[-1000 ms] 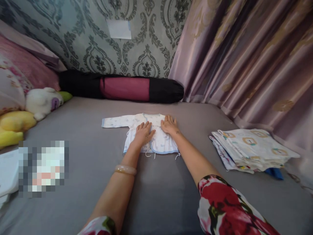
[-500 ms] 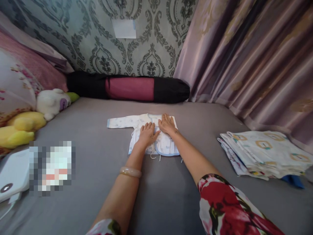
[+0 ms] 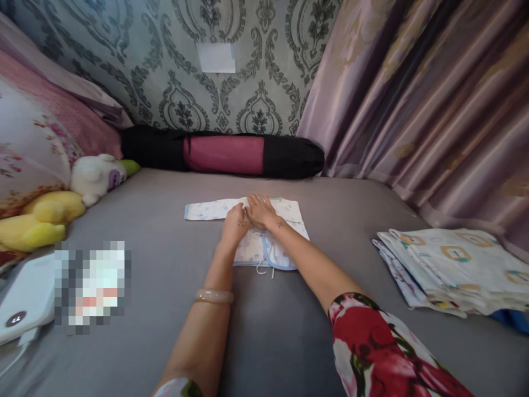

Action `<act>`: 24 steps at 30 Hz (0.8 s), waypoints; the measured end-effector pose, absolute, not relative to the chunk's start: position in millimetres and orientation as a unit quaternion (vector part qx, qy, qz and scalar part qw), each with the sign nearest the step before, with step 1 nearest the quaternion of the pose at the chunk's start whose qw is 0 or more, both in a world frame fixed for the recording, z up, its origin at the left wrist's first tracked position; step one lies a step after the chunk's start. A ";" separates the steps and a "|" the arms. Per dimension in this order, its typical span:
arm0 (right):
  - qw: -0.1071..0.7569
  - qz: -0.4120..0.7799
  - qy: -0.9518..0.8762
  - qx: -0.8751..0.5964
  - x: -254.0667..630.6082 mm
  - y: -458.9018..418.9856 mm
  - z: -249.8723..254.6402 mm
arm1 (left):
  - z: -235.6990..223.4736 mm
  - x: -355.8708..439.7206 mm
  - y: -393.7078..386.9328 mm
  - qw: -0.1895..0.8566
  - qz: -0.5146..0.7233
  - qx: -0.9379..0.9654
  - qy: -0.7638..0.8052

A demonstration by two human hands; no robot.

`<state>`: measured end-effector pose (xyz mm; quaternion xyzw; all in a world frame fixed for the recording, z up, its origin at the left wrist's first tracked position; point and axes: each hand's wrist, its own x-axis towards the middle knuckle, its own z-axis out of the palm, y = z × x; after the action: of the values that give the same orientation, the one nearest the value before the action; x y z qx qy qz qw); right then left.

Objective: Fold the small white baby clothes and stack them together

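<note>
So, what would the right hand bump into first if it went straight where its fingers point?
Likely the long bag, at its pink middle, after the right hand slides off the shirt and over the grey sheet, though depth is unclear.

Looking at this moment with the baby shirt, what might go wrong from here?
The white ties trail loose past the blue hem and might get caught underneath. The left hand and right hand sit close together on the baby shirt, so one might tug or wrinkle it near the other.
</note>
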<state>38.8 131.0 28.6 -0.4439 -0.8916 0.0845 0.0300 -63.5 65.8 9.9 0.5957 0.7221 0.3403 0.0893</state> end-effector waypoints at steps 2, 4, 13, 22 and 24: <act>0.026 0.085 -0.890 -0.448 32.6 129.4 22.8 | 11.6 -76.1 65.4 0.089 0.361 0.552 0.747; 0.027 0.086 -0.885 -0.457 31.2 129.5 15.5 | 14.7 -89.0 63.6 0.090 0.373 0.507 0.772; 0.028 0.088 -0.881 -0.464 34.3 127.8 10.1 | 16.5 -130.9 44.3 0.018 0.378 0.317 0.869; 0.025 0.095 -0.884 -0.458 36.0 129.1 11.4 | 3.5 -138.6 39.6 -0.005 0.320 0.294 0.901; 0.023 0.092 -0.884 -0.457 36.1 129.5 14.9 | 1.8 -139.4 40.4 -0.005 0.324 0.299 0.898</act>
<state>36.1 129.5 14.9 -0.4570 -0.8844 0.0923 0.0234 -139.4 40.4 1.8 0.2986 0.8977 0.3240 -0.0053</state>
